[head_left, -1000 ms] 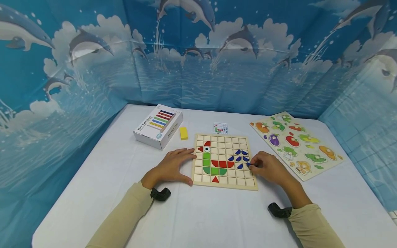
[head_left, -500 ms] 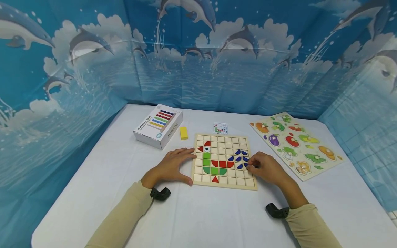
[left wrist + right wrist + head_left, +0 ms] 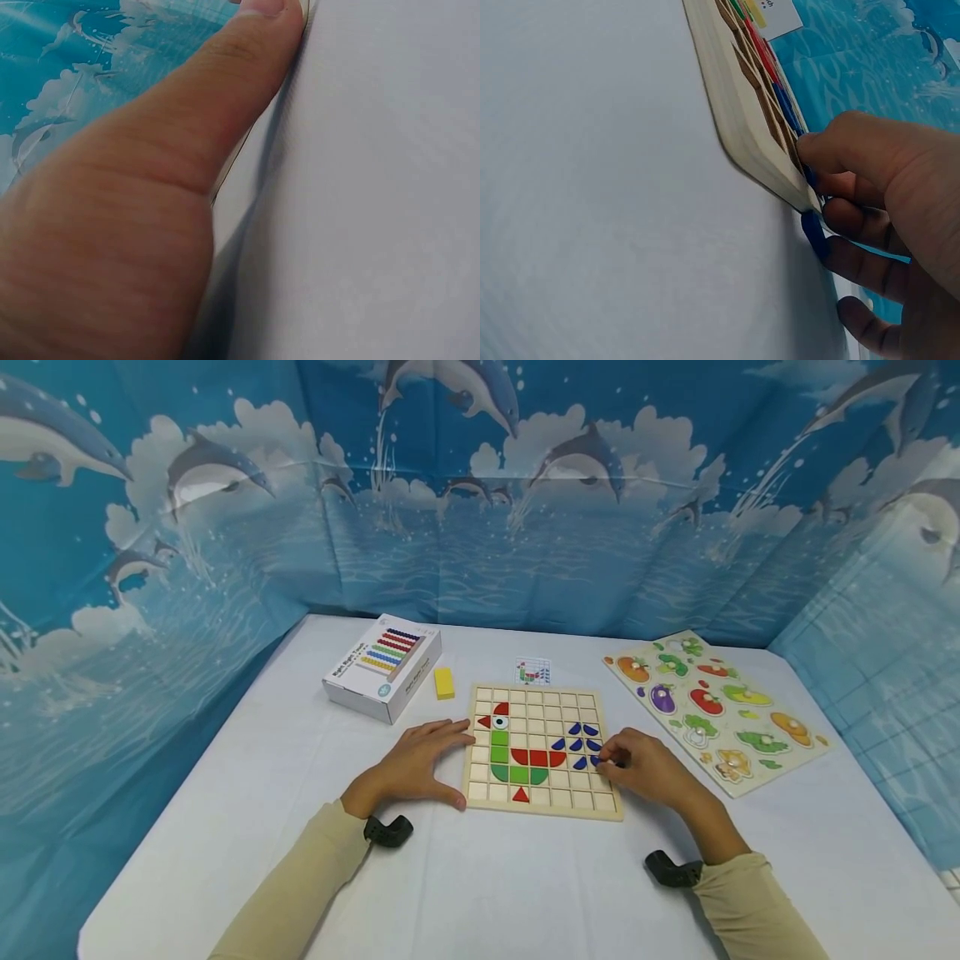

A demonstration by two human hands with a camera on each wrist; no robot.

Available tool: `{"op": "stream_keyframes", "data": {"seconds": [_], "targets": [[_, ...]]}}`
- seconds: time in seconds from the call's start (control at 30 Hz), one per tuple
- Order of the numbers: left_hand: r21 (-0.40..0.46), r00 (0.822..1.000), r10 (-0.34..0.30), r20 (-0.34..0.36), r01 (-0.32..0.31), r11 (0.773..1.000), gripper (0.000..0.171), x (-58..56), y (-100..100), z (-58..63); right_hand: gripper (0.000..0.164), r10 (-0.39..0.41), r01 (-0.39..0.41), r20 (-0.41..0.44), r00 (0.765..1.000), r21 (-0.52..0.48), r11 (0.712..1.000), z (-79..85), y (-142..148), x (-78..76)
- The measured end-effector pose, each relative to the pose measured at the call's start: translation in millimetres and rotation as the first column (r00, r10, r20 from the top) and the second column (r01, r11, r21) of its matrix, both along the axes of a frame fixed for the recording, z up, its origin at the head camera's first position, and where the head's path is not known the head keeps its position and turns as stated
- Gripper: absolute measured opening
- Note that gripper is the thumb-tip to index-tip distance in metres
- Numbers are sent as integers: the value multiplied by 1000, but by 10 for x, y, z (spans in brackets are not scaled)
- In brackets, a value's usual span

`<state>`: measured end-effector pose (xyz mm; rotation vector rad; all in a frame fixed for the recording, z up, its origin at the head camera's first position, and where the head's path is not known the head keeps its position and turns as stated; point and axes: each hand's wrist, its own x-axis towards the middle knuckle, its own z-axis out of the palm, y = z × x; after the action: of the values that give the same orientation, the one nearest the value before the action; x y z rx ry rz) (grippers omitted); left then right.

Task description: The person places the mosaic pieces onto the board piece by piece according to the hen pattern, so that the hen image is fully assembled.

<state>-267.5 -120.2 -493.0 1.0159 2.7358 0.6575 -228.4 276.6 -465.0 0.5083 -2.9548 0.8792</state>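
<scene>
A square wooden grid board [image 3: 543, 810] lies on the table. Red, green and blue pieces form a bird-like figure in its cells, with a white eye tile [image 3: 500, 722]. My left hand [image 3: 416, 762] is spread at the board's left edge, fingers and thumb touching the frame. At the right side, my right hand [image 3: 647, 766] pinches a small blue curved piece [image 3: 811, 177] between thumb and index finger, down at a cell. Another blue piece [image 3: 815, 235] shows against the lower fingers in the right wrist view. The left wrist view shows mainly the left thumb [image 3: 187, 127].
Behind the board lies a small pattern card [image 3: 533, 671]. A yellow block [image 3: 444, 683] and a white abacus box [image 3: 385, 667] stand back left. To the right lies a vegetable puzzle board [image 3: 720, 710]. A dolphin-print curtain [image 3: 480, 568] hangs behind the table.
My right hand has moved slightly left, bringing the blue piece from the board's right edge into a cell, and then stays there. My left hand has not moved.
</scene>
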Motion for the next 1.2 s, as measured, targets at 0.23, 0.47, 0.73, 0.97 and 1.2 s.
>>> {"op": "stream_keyframes", "data": {"seconds": [0.23, 0.47, 0.73, 0.97, 1.2], "targets": [[5, 1000, -6, -15, 6, 1000, 103, 8, -6, -2, 21, 41, -42, 61, 997, 9, 999, 59, 85, 65], [8, 1000, -5, -8, 5, 1000, 104, -3, -11, -7, 22, 18, -20, 72, 997, 23, 1000, 67, 152, 120], [8, 1000, -5, -15, 5, 1000, 105, -17, -4, -37, 19, -2, 0, 45, 999, 50, 999, 38, 217, 146], [6, 1000, -1, -11, 1, 1000, 105, -3, -3, -25, 39, -64, 63, 34, 997, 38, 997, 15, 282, 158], [12, 1000, -1, 1, 1, 1000, 105, 17, 5, 5, 21, -139, 135, 57, 989, 74, 988, 34, 287, 157]]}}
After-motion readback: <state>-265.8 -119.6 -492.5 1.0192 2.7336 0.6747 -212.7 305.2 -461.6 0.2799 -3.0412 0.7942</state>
